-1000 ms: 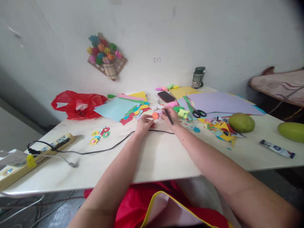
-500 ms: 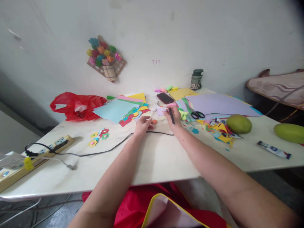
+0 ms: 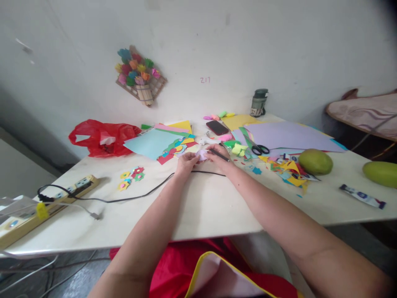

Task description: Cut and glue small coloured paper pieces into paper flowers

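My left hand (image 3: pixel 187 162) pinches the left edge of a small light purple paper cutout (image 3: pixel 202 155) just above the tabletop. On the other side, my right hand (image 3: pixel 219 158) has its fingertips on the same cutout while a black pen (image 3: pixel 221 155) lies tucked across that hand, slanting down to the right. Both hands are closed and nearly meet at the cutout. A black cable (image 3: pixel 155 190) runs just in front of them. Finished-looking paper flowers (image 3: pixel 139 176), red, green, yellow and blue, lie to the left on the table.
Colored paper sheets (image 3: pixel 155 142) and a red plastic bag (image 3: pixel 105 138) lie back left, with a power strip (image 3: pixel 80 188) in front. Black-handled scissors (image 3: pixel 260 150), a phone (image 3: pixel 217 128), paper scraps (image 3: pixel 293 171), a green fruit (image 3: pixel 315 162) and a tube (image 3: pixel 362 196) are on the right.
My right hand has brought the purple cutout down and left to my left hand, which now grips it too. The pen has tipped from steep to flatter. The orange piece by my left hand is out of sight.
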The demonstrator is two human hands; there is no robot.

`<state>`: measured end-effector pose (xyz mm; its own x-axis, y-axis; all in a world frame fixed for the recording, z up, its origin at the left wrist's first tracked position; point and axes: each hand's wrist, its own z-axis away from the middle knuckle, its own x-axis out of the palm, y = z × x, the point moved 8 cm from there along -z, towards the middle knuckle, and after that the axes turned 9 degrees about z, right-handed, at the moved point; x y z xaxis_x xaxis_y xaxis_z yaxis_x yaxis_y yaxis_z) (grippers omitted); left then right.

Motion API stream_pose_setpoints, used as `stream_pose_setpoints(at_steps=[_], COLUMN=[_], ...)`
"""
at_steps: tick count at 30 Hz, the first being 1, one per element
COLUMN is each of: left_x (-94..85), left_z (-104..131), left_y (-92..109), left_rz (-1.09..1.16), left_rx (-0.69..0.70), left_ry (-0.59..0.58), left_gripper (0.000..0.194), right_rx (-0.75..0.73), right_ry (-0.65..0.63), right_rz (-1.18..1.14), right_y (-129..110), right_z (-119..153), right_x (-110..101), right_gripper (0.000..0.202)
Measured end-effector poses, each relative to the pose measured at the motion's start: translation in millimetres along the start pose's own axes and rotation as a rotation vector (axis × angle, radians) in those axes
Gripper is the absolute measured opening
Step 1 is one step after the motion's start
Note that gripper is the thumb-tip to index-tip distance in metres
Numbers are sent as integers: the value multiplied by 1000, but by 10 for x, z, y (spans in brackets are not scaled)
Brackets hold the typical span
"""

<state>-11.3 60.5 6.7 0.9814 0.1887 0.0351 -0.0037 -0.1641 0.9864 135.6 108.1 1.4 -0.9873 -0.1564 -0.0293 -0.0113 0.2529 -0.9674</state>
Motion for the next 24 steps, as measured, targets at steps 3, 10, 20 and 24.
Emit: stream_pose_setpoints(at_steps=[3,10,20,24], left_x=[11,64,168,192], left_z=[2,-47,-20,20], left_y=[-23,38,136,142], left_rz=[-57,-389,-786,-920], left_rx=[-17,141,209,167], left_ry=[-19,-65,3,-10], left_gripper=[32,17,7,25], right_rx=[18,-73,-79,-91], right_ry=[52,138,79,24], right_rz=[41,54,273,276], right_y=[-3,-160,-85,-14], right_z=[6,14,-47,-75], right_x=[-72,-210,-179,-132], right_gripper=[24,23,18,2])
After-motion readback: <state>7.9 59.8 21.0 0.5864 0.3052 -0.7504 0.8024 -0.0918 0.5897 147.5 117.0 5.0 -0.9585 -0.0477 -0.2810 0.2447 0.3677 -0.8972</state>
